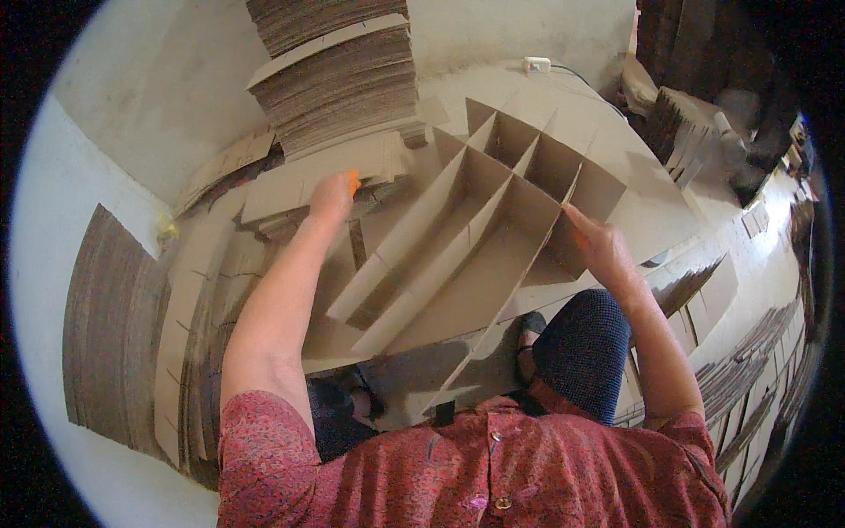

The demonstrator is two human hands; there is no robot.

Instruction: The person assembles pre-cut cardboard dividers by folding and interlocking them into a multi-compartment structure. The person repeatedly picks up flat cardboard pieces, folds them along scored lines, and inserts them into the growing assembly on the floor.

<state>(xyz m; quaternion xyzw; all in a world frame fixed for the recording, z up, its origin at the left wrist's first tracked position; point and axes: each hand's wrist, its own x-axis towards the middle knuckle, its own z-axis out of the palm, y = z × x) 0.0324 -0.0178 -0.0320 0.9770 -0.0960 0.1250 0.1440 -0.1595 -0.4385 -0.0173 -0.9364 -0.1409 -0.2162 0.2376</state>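
Fingers [576, 220] on one cardboard divider grid [475, 229]

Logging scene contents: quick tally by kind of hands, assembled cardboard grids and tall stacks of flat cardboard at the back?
Hands: 2, left hand on a flat cardboard piece, right hand on the grid's edge
Assembled cardboard divider grid: 1
Tall cardboard stack at the back: 1
Total: 4
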